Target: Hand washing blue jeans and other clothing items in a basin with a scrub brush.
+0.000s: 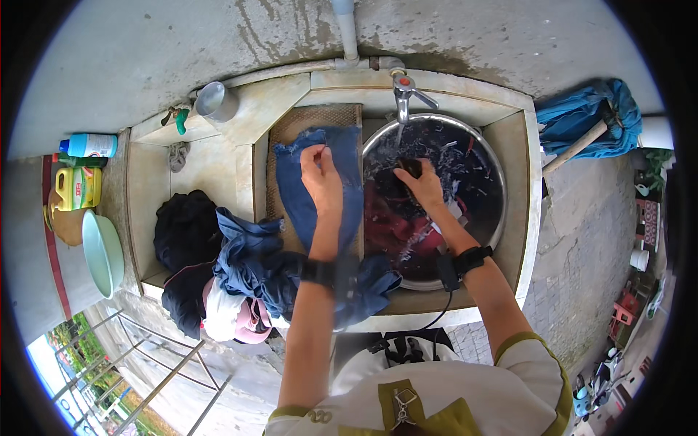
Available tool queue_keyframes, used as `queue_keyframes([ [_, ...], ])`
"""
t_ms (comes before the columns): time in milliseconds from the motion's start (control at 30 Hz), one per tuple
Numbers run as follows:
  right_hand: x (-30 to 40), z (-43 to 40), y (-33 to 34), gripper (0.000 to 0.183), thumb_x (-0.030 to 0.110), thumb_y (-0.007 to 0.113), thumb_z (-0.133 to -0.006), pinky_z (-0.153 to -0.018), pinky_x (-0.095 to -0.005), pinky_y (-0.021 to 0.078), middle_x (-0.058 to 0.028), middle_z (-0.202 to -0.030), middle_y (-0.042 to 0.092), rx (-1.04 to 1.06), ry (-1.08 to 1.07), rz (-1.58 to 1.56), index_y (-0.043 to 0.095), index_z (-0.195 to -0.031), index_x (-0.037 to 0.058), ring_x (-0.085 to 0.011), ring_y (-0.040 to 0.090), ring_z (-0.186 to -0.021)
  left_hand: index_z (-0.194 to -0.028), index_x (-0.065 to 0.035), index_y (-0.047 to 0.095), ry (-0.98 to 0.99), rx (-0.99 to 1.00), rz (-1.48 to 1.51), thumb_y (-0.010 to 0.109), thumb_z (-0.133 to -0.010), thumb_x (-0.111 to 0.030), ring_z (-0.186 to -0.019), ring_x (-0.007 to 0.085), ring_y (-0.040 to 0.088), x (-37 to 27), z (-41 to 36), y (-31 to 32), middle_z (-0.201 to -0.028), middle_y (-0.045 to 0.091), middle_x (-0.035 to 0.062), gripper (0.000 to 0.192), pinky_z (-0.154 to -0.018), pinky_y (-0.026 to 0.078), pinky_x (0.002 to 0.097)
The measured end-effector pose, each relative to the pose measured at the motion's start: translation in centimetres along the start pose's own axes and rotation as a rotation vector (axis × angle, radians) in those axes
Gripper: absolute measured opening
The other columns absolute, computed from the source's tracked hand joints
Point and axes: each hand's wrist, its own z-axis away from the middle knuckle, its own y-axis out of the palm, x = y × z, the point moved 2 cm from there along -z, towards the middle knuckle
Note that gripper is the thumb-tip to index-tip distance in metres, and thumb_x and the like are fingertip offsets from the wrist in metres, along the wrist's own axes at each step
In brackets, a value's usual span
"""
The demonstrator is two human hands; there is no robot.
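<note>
Blue denim jeans (pixel 322 191) lie with one leg spread over a ribbed washboard slab (pixel 289 120) and the rest bunched at the sink's front edge. My left hand (pixel 323 177) is over the frayed hem of that leg, fingertips drawn together; whether cloth is pinched between them is unclear. To the right, my right hand (pixel 425 185) grips a dark scrub brush above a round metal basin (pixel 501 218). Dark water in the basin covers red cloth (pixel 398 218) and other soaking pieces. A thin stream falls into it from a metal tap (pixel 402 98).
Black clothes (pixel 188 231) and a white garment (pixel 223 316) lie left of the jeans. A grey cup (pixel 217 102) stands on the ledge. Detergent bottles (pixel 79 188) and a pale green basin (pixel 103 253) are at far left. A wooden-handled blue cloth mop (pixel 589 125) leans at right.
</note>
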Motion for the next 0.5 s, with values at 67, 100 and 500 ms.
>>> queue_keyframes([
  [67,-1.4,-0.1,-0.4,0.074,0.057,0.068,-0.074,-0.088,-0.0457,0.0465,-0.0277,-0.11,0.061,-0.048,0.104,0.091,0.053,-0.119,0.0,-0.0431,0.059,-0.103,-0.1,-0.0016,0.054,0.09,0.001,0.085,0.058,-0.088,-0.002,-0.085,0.0186,0.055,-2.4,1.8,-2.0,-0.092,0.06,0.0104,0.012,-0.078,0.043,0.0281],
  [100,-3.0,-0.9,-0.2,0.072,0.056,0.067,-0.076,-0.088,-0.0462,0.0465,-0.0278,-0.111,0.061,-0.082,0.145,0.107,0.053,-0.119,-0.0007,-0.044,0.059,-0.103,-0.1,-0.0015,0.054,0.249,0.047,0.031,0.057,-0.089,-0.001,-0.085,0.0205,0.056,-3.7,2.6,-2.5,-0.094,0.06,0.011,0.011,-0.079,0.043,0.0291],
  [500,12.8,14.2,2.3,0.063,0.045,0.065,-0.083,-0.076,-0.0375,0.0497,-0.0164,-0.108,0.056,0.375,-0.806,0.07,0.05,-0.135,0.0117,-0.0286,0.061,-0.092,-0.121,-0.007,0.06,0.418,0.662,-0.908,0.055,-0.081,-0.011,-0.121,0.0267,0.049,-0.8,16.3,-10.2,-0.12,0.062,0.0071,0.04,-0.105,0.035,0.0413],
])
